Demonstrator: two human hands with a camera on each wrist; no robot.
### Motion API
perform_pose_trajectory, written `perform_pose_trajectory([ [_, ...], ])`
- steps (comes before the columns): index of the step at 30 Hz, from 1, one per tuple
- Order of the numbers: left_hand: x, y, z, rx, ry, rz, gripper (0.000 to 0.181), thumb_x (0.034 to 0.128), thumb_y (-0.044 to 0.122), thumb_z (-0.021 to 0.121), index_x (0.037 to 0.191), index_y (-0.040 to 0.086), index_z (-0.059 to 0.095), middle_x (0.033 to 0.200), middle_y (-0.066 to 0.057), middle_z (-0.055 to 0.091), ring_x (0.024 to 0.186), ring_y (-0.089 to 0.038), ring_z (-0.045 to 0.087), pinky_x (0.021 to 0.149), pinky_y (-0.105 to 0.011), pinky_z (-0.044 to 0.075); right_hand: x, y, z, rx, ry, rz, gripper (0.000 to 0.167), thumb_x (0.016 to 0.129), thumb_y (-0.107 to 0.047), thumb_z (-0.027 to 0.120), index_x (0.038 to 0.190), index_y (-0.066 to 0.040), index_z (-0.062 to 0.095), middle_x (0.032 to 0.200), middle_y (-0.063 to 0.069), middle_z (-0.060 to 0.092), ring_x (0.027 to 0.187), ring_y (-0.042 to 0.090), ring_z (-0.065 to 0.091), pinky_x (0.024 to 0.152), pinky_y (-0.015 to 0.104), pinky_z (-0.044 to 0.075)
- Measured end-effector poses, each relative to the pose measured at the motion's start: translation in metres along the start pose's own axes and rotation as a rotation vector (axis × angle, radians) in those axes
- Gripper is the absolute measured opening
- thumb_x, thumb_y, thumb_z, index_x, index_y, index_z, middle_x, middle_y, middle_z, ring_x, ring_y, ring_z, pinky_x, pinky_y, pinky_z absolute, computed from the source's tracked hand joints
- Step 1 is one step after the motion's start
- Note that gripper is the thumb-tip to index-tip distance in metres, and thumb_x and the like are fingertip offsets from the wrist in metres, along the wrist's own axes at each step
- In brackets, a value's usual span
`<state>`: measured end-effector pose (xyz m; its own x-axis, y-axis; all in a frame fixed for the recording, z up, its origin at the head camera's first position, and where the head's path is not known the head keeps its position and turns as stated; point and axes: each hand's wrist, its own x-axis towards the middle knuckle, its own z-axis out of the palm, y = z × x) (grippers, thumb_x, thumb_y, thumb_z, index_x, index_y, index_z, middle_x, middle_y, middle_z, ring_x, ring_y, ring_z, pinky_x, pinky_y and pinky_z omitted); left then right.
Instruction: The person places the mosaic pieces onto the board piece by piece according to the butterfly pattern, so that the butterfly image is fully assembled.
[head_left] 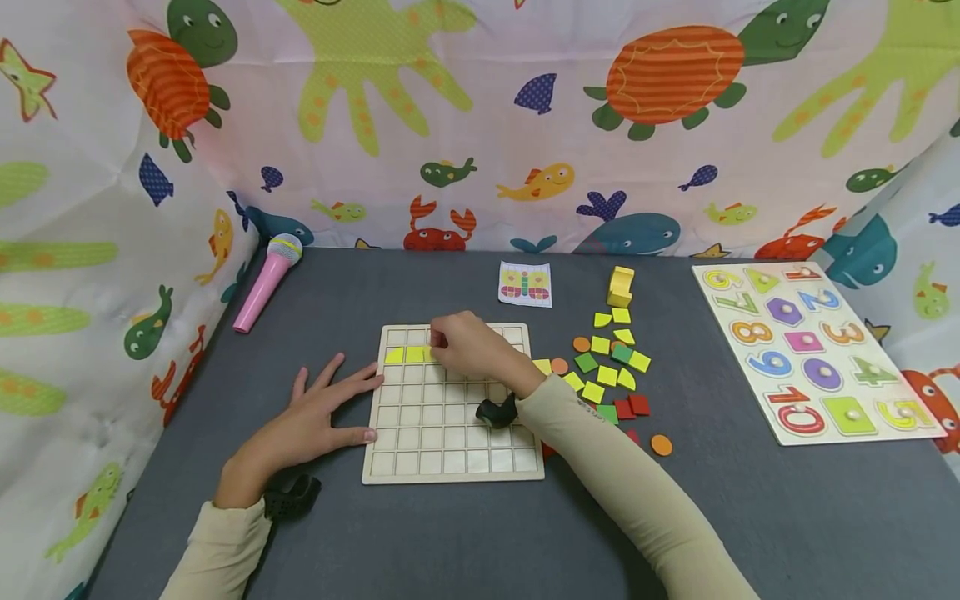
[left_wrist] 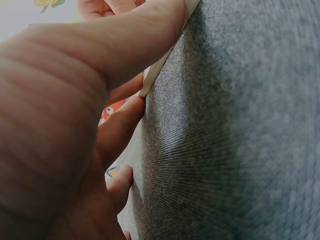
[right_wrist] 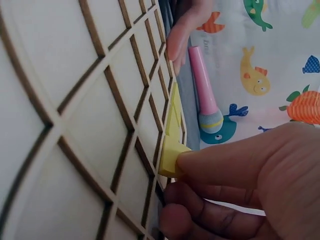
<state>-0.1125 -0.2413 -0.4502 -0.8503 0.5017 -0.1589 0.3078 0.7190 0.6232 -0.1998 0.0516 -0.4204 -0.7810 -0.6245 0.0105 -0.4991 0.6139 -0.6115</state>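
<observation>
A wooden grid board (head_left: 418, 439) lies on the table in front of me. My left hand (head_left: 309, 423) rests beside it, fingers spread, with fingertips and thumb touching its left edge; the left wrist view shows the fingers (left_wrist: 122, 127) against that edge. Over the board's upper part, my right hand (head_left: 476, 348) pinches a yellow tile (right_wrist: 171, 156) between thumb and fingers, at a cell of the grid. Yellow pieces (head_left: 403, 356) lie in a row to the left of it. The hand partly hides the held tile in the head view.
Loose yellow, green, red and orange pieces (head_left: 607, 377) lie right of the board, below a yellow stack (head_left: 620, 287). A small pattern card (head_left: 525, 285) lies behind the board. A number puzzle (head_left: 817, 350) is at the right, a pink microphone (head_left: 267, 283) at the left.
</observation>
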Motion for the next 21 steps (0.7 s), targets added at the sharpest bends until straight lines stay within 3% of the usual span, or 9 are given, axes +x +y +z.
perform_pose_trajectory([
  [10,-0.001,0.0,-0.002,-0.01,0.0,-0.003,0.086,0.0926,0.055,0.081,0.164,0.02,0.048,0.174,-0.007,0.031,0.161,-0.05,0.001,0.115,-0.079,-0.014,0.002,-0.005,0.006,-0.119,0.029,-0.012,0.029,0.102,-0.003,0.068,0.077,-0.012,0.056,0.069,-0.001,0.049,0.066,0.014,0.047,0.064,0.027,0.035],
  [15,0.0,0.0,-0.002,-0.011,-0.001,-0.001,0.086,0.0923,0.055,0.081,0.164,0.021,0.048,0.174,-0.007,0.031,0.161,-0.05,0.0,0.114,-0.079,-0.014,0.003,-0.013,0.008,-0.219,0.034,-0.019,0.024,0.102,0.001,0.063,0.081,-0.01,0.06,0.07,0.0,0.051,0.066,0.015,0.047,0.062,0.029,0.038],
  [21,0.001,0.001,-0.002,-0.008,-0.006,0.0,0.087,0.092,0.055,0.081,0.164,0.02,0.048,0.174,-0.007,0.031,0.161,-0.05,0.001,0.114,-0.079,-0.014,-0.001,-0.006,0.004,-0.134,0.023,-0.026,0.024,0.101,0.001,0.063,0.08,-0.009,0.062,0.071,-0.001,0.051,0.066,0.014,0.046,0.063,0.027,0.037],
])
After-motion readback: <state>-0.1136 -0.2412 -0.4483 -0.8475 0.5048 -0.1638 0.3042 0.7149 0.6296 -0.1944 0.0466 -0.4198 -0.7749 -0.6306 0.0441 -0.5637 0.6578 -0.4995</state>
